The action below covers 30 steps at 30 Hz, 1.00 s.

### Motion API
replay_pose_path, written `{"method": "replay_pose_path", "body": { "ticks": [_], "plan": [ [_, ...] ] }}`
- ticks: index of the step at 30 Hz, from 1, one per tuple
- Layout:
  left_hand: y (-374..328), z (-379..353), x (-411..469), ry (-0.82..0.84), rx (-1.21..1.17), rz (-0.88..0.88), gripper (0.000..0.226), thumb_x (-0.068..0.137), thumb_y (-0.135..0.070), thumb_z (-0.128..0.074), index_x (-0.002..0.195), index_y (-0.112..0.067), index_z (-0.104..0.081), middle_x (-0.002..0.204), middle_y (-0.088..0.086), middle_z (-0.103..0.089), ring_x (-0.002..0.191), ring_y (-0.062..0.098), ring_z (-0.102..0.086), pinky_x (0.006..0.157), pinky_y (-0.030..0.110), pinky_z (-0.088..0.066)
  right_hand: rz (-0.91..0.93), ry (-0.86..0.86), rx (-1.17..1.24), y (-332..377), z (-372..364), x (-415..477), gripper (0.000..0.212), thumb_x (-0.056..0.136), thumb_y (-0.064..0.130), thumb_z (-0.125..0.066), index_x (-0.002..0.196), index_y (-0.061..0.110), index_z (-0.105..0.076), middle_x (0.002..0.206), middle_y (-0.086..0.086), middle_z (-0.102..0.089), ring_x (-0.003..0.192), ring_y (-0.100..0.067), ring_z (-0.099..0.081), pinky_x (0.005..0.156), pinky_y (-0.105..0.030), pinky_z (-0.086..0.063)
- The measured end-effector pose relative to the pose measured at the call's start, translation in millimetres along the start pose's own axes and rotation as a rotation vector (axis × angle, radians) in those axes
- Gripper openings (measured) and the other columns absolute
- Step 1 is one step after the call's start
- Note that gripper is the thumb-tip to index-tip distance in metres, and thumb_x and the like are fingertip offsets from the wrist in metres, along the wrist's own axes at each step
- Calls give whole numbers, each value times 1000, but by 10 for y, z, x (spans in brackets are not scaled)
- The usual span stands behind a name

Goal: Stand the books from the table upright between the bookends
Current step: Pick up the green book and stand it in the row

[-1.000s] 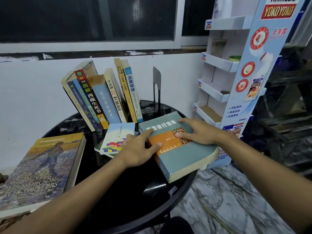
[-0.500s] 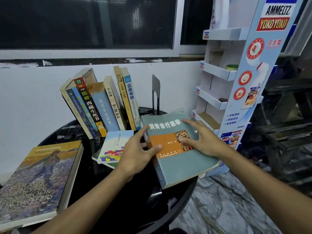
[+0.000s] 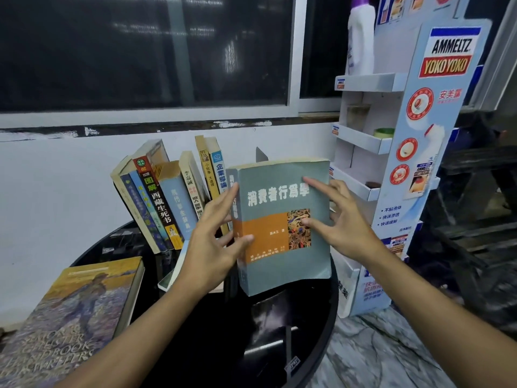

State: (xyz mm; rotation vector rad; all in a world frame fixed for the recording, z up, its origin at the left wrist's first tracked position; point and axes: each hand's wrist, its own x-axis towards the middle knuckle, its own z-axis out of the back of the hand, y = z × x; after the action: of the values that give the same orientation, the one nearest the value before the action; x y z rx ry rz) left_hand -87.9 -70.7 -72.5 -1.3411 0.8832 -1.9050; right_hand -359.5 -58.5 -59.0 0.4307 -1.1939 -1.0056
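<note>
The thick grey-green paperback with an orange band (image 3: 282, 273) is held upright above the round black glass table (image 3: 212, 345), at 3 o'clock of the leaning row of books (image 3: 167, 203), and it hides most of the grey metal bookend (image 3: 261, 156). The left hand (image 3: 207, 247) has a pinching grip on the spine edge, the right hand (image 3: 344, 228) on the fore-edge. Both holds look light, so the heavy block could slip, or topple the leaning row when slotted in.
</note>
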Motion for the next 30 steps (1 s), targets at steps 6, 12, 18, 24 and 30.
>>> {"method": "replay_pose_path", "body": {
  "ticks": [6, 12, 18, 24, 30],
  "plan": [
    [54, 71, -74, -16, 103, -60, 88, 83, -18, -73, 145, -65, -30, 154, -24, -30, 140, 14, -42, 107, 22, -44, 12, 26, -161, 17, -82, 15, 86, 85, 14, -79, 148, 54, -36, 132, 11, -35, 133, -11, -42, 105, -38, -51],
    [141, 55, -105, -18, 101, 21, 98, 84, -24, -75, 153, -58, -14, 148, -11, -44, 133, 6, -48, 106, 20, -46, 25, 60, -477, 113, -102, 29, 98, 86, 29, -78, 153, 58, -12, 160, 15, -6, 138, 2, -18, 117, -40, -31],
    [112, -4, -96, -58, 125, 64, 89, 85, -19, -79, 155, -36, -27, 132, -21, -52, 113, -3, -59, 94, 15, -53, 226, 35, -811, 475, -280, 8, 99, 85, 50, -73, 159, 42, -8, 167, 0, 12, 151, -26, -3, 115, -45, -10],
    [1, -114, -147, -77, 96, 8, 83, 83, -15, -82, 150, -35, -36, 133, -18, -54, 111, -6, -59, 81, 5, -50, 223, 101, -682, 871, -481, -123, 93, 91, 57, -63, 159, 41, -2, 162, 9, -12, 143, -17, -23, 113, -49, -34],
    [-118, -226, -326, -62, 117, -86, 87, 84, -15, -81, 139, -59, -29, 134, -30, -47, 118, -4, -55, 84, 9, -51, 175, 44, -595, 994, -533, -174, 82, 92, 44, -68, 158, 31, -21, 152, 5, -22, 141, -14, -31, 108, -36, -46]
  ]
}}
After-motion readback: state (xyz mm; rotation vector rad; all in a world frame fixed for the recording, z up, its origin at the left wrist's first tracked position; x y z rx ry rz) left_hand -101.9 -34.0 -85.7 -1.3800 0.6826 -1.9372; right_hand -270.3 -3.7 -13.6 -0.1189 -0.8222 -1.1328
